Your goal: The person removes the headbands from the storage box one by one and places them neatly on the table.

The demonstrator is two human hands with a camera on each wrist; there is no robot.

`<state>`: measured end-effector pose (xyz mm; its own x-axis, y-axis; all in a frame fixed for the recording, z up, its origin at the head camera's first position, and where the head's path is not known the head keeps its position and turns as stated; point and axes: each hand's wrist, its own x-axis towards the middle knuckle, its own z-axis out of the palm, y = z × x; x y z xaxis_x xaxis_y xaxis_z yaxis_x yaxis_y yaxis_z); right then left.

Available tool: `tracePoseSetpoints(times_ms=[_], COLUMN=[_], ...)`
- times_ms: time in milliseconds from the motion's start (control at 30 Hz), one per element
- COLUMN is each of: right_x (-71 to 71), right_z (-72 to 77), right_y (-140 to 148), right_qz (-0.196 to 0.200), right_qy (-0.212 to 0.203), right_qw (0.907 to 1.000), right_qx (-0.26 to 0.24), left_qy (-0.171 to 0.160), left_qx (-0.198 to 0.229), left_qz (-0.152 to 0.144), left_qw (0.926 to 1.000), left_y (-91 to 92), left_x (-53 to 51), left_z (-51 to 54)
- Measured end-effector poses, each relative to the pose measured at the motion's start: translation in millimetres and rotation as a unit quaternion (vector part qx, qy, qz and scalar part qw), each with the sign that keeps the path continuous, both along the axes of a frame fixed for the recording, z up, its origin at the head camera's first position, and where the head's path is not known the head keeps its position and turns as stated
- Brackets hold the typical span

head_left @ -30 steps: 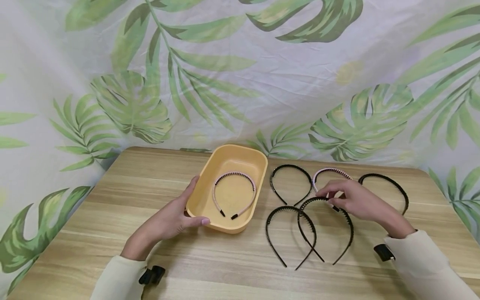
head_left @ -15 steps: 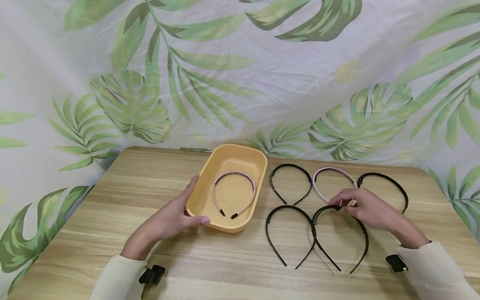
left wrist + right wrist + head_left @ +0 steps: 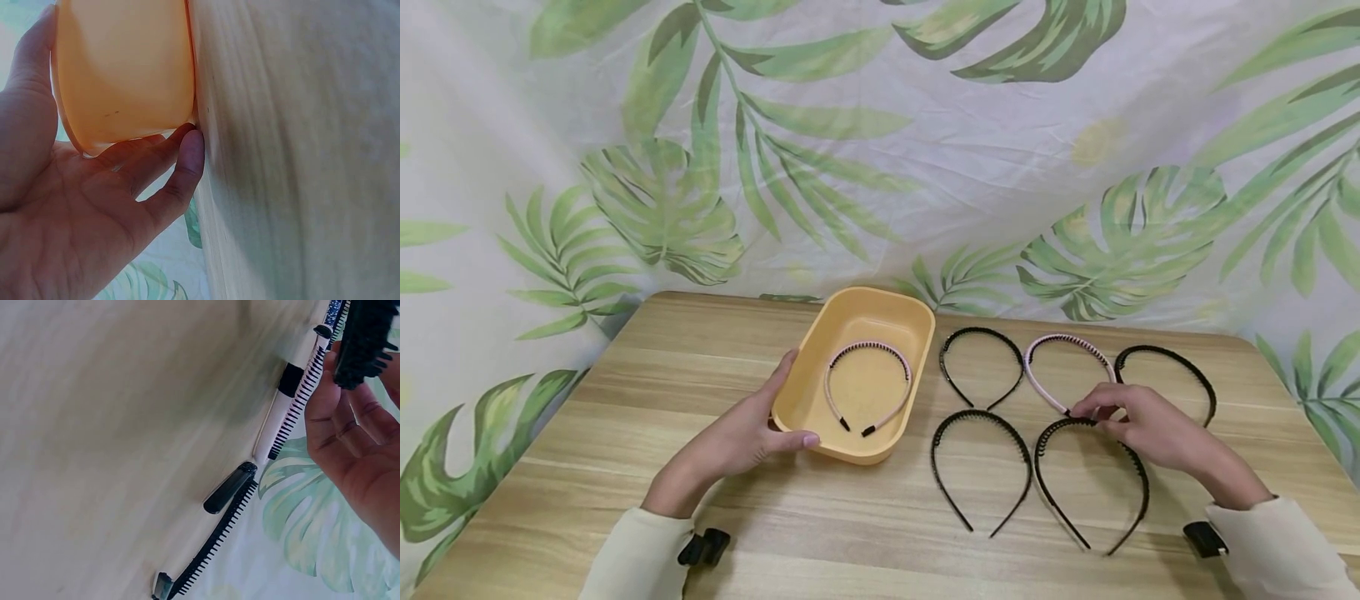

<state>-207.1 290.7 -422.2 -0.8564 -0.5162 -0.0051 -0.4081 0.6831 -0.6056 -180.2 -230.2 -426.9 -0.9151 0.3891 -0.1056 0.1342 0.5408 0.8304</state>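
Note:
My left hand (image 3: 737,442) grips the left side of a yellow-orange plastic tray (image 3: 880,315), its thumb over the near rim. In the left wrist view several fingers curl against the tray wall (image 3: 128,69). Inside the tray lies a pink toothed headband (image 3: 871,345). At the right, my right hand (image 3: 1142,423) pinches the top of a black toothed headband (image 3: 1146,492) between thumb and fingers; in the right wrist view this headband (image 3: 362,347) looms close to the camera. Whether its tips touch the table is unclear.
On the table (image 3: 715,333) lie a black headband (image 3: 981,331) and another pink headband (image 3: 1028,367) behind, a black headband (image 3: 1206,379) at far right, and one more black headband (image 3: 934,458) left of the held one. A leaf-print cloth (image 3: 820,167) hangs behind.
The right hand has moved right and nearer with the black headband, which no longer overlaps the black headband beside it. The left hand and the tray stay put.

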Motion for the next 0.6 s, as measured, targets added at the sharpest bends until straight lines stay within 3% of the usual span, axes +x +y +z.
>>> tracePoseSetpoints(times_ms=[600], right_x=[3.9], right_z=[-5.3], right_y=[-3.7], right_qz=[-0.012], right_qy=[0.009], right_qw=[0.9998], right_qx=[0.010], left_qy=[0.002], left_qx=[-0.013], left_qz=[0.006], left_qw=[0.9999], left_y=[-0.1], left_x=[0.4], left_z=[-0.3])
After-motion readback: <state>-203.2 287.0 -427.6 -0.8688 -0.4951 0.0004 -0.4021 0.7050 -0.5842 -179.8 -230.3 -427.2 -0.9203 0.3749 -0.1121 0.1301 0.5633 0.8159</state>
